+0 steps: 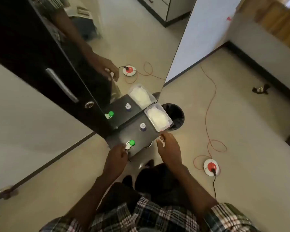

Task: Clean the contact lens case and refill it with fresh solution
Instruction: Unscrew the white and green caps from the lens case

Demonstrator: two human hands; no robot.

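Green cap [132, 142] on lens case [128, 145], left hand [117, 156] pinches case; right hand [169, 148] holds white scrap; solution bottle [142, 126] at 12 o'clock untouched, refill not begun

Home bedroom/dressing area, wardrobe w/ mirror [124, 47], tiled floor [224, 114], bin [176, 114]

No readable text, labels or numbers can be made out anywhere; whatever is printed on the small bottle [142, 126] is too blurred.
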